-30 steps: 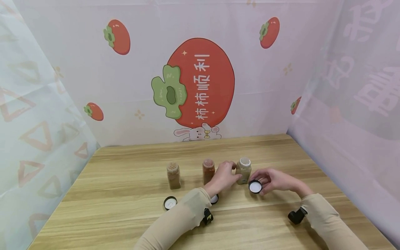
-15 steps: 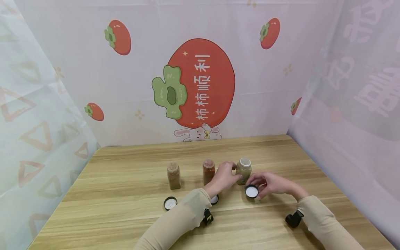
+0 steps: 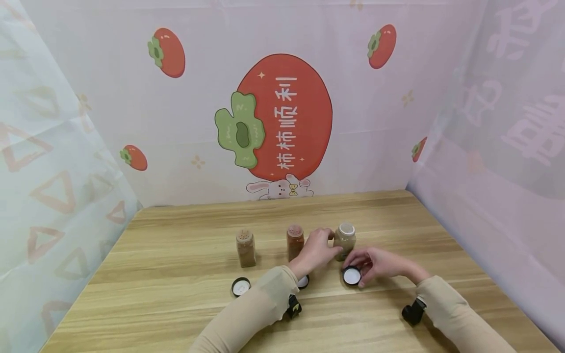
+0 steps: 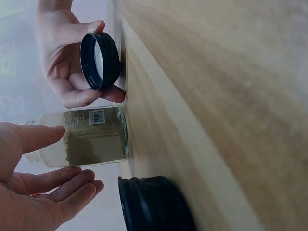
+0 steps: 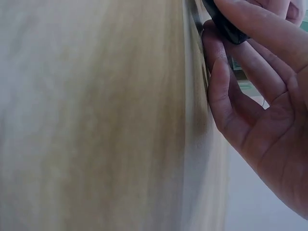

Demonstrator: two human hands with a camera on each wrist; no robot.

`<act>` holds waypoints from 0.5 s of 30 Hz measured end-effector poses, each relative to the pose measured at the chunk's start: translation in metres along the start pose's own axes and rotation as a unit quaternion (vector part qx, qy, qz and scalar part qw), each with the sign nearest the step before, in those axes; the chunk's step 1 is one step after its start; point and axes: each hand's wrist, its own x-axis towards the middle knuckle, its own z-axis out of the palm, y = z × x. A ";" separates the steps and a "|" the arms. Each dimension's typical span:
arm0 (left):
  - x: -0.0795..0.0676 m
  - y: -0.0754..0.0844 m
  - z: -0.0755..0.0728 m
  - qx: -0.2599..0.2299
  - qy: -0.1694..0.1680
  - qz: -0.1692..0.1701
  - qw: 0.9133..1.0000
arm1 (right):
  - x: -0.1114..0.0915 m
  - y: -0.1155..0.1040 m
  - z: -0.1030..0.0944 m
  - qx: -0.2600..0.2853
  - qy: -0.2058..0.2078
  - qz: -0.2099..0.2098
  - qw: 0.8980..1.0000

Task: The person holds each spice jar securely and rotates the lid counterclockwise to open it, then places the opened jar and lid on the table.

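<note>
My left hand [image 3: 315, 252] is at the left side of a clear spice jar [image 3: 346, 243], thumb and fingers round it. The jar stands upright without its black lid, greenish-brown powder inside and a barcode label showing in the left wrist view. My right hand [image 3: 383, 262] pinches a black screw lid [image 4: 110, 62] by its rim between thumb and fingers, white inner face turned up and toward me. It is low over the table, just in front of the jar; whether it touches the wood is hard to tell. In the right wrist view only the lid's edge [image 5: 231, 29] shows.
Two more spice jars with perforated tops stand to the left: a reddish one [image 3: 295, 240] and a brown one [image 3: 245, 249]. One upturned black lid [image 3: 241, 287] lies before the brown jar; another lid [image 3: 303, 281] is partly hidden by my left forearm. Fabric walls border the wooden table [image 3: 176, 274].
My right hand has moved left and toward me with the lid, down closer to the tabletop. The left hand and the jar have stayed in place.
</note>
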 end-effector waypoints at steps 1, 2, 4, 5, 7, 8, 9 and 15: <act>0.000 0.000 0.000 -0.001 0.001 0.001 1.000 | 0.000 -0.002 0.000 -0.005 0.001 0.003 1.000; 0.000 0.000 0.000 0.000 0.001 0.001 1.000 | 0.000 -0.003 0.000 -0.011 0.002 0.006 1.000; 0.000 -0.001 0.001 0.000 0.000 0.001 1.000 | 0.000 -0.006 0.000 -0.021 0.004 0.011 1.000; 0.001 -0.001 0.001 -0.002 0.000 0.001 1.000 | 0.000 -0.006 0.000 -0.027 0.005 0.012 1.000; 0.000 -0.001 0.001 -0.004 -0.002 0.000 1.000 | 0.001 -0.007 0.000 -0.035 0.008 0.010 0.999; 0.000 -0.001 0.001 -0.003 -0.002 -0.002 1.000 | 0.001 -0.007 0.000 -0.040 0.010 0.005 0.999; 0.001 -0.001 0.000 -0.003 -0.002 -0.002 1.000 | 0.001 -0.008 -0.001 -0.042 0.011 0.002 0.999; 0.002 0.000 0.001 0.002 -0.002 -0.003 1.000 | 0.002 -0.009 -0.001 -0.064 0.019 -0.004 0.998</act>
